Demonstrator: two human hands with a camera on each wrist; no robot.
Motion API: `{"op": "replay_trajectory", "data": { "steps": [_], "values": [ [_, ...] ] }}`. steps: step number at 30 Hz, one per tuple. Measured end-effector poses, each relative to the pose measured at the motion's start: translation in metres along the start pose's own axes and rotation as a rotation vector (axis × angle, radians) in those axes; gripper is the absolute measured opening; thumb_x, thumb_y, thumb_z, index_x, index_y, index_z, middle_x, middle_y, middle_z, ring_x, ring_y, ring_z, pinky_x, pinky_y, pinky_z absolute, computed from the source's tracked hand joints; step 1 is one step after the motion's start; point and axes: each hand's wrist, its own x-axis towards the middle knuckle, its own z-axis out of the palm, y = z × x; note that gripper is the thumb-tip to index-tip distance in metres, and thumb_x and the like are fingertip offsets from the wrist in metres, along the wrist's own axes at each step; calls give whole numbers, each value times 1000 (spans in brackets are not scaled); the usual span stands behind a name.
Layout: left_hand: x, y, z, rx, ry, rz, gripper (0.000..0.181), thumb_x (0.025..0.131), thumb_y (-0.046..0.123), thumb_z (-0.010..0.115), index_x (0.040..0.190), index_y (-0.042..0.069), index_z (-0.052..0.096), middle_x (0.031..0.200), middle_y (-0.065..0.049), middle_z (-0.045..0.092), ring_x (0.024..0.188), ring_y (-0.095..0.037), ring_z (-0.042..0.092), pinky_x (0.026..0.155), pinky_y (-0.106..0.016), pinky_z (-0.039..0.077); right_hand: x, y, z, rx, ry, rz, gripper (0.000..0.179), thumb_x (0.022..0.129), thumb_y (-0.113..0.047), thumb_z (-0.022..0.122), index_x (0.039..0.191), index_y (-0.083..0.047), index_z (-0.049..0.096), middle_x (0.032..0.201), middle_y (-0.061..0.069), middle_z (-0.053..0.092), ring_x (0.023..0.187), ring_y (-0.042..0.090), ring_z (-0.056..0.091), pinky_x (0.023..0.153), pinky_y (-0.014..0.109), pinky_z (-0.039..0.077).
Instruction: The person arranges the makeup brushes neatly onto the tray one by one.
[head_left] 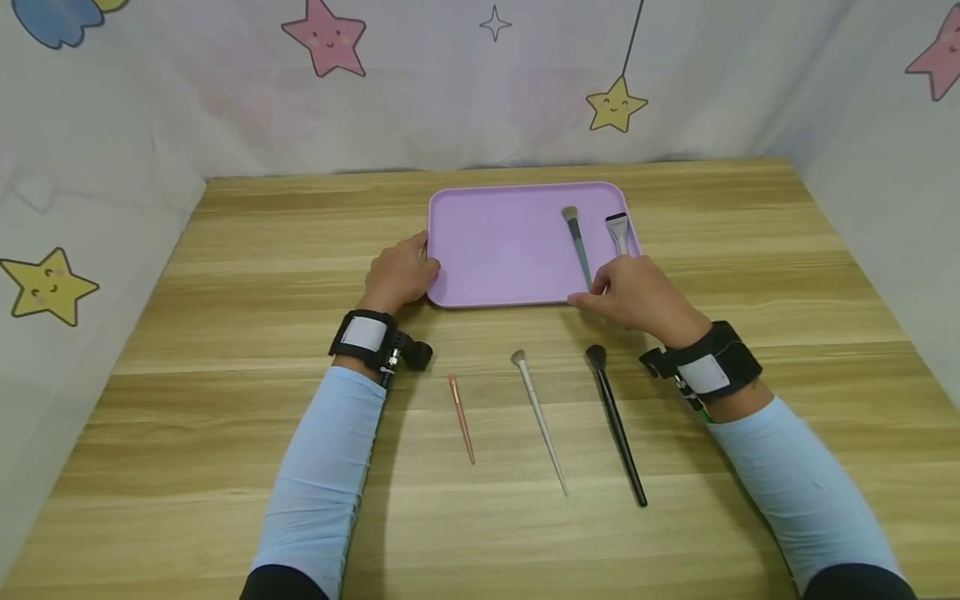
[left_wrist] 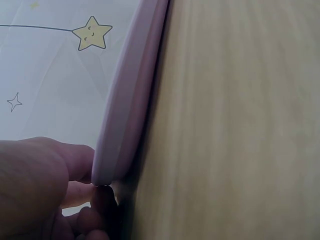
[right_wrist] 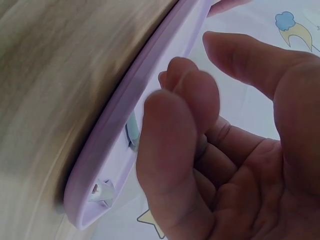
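A lilac tray (head_left: 498, 246) lies at the back of the table. My left hand (head_left: 401, 273) pinches its left edge, thumb at the rim and other fingers lower, as the left wrist view shows. Over the tray's near right part hovers my right hand (head_left: 637, 296); in the right wrist view its thumb stands apart from loosely bent fingers, with nothing between them. On the tray lie a green-handled makeup brush (head_left: 577, 242) and a flat dark-tipped brush (head_left: 618, 233), whose lower end the right hand hides in the head view.
Nearer on the wooden table (head_left: 225, 417) lie three separate makeup brushes: a short rose-gold one (head_left: 462, 421), a slim silver one (head_left: 540, 421) and a thick black one (head_left: 617, 429). A white curtain (head_left: 450, 100) with printed stars borders the back and sides.
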Motion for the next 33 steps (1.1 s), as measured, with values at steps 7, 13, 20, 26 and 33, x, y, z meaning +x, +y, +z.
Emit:
{"op": "replay_trajectory", "data": {
  "steps": [7,13,20,26,33],
  "values": [
    [0,1,-1,0,-2,-6,65,98,30,47,159,12,33,154,-16,43,109,-36,53,79,-44,43,-2,2,1,-3,-8,15,35,91,-32,75,78,0,75,63,2,60,56,17,50,52,32,40],
    [0,0,-2,-2,-10,-15,65,98,29,47,160,13,32,154,-16,43,106,-36,53,74,-41,41,-5,4,3,11,-30,43,37,91,-35,73,78,-1,76,62,2,58,56,17,49,52,32,39],
    [-1,1,-2,-6,-7,-15,65,99,30,47,160,13,32,152,-17,45,99,-35,55,69,-39,39,-8,4,3,10,-37,52,36,92,-35,73,76,-3,75,60,0,57,55,17,48,52,32,39],
    [0,0,-2,-5,-8,-15,65,98,30,47,160,14,32,153,-17,45,99,-35,54,70,-40,40,-10,4,4,13,-41,55,37,92,-35,73,75,-3,75,60,0,57,54,16,48,51,32,38],
    [0,-1,-1,-7,-8,-18,65,98,30,47,160,14,32,152,-16,45,99,-36,54,71,-41,40,-11,4,4,20,-50,54,38,92,-36,73,75,-2,74,60,0,56,53,15,47,50,31,38]
  ]
}}
